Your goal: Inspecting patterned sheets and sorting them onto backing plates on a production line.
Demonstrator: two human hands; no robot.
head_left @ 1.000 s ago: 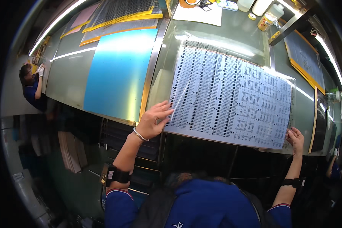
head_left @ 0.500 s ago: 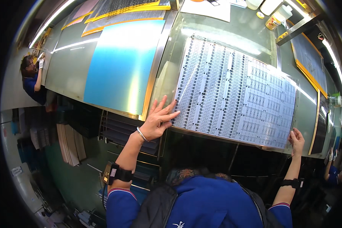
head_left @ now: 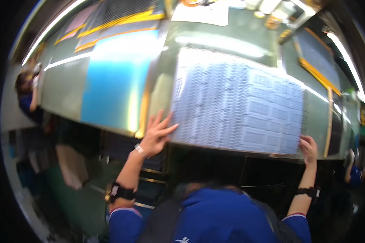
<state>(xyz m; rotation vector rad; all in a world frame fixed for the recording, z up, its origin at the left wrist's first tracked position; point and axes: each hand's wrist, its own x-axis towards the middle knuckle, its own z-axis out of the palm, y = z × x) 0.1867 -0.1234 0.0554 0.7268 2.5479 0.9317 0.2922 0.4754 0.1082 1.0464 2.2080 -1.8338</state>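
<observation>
A large pale sheet (head_left: 231,109) printed with dense rows of small dark patterns lies on the glass-topped table in front of me, blurred by motion. My left hand (head_left: 155,137), with a bracelet at the wrist, rests at the sheet's lower left corner. Its fingers are spread, and the fingertips touch or nearly touch the edge. At the opposite near corner, my right hand (head_left: 308,149) has its fingers curled against the sheet's right edge, appearing to pinch it. Farther left lies a flat blue panel (head_left: 117,83), touched by neither hand.
Yellow-edged framed screens (head_left: 121,30) lie at the far left, and another framed screen (head_left: 317,58) stands at the right. White paper (head_left: 200,14) and several bottles (head_left: 269,6) sit along the back. A co-worker (head_left: 26,95) works at far left; another person (head_left: 355,172) shows at far right.
The whole scene has shifted left in view and become blurred, as the head turned. Both hands keep much the same places at the sheet's edges.
</observation>
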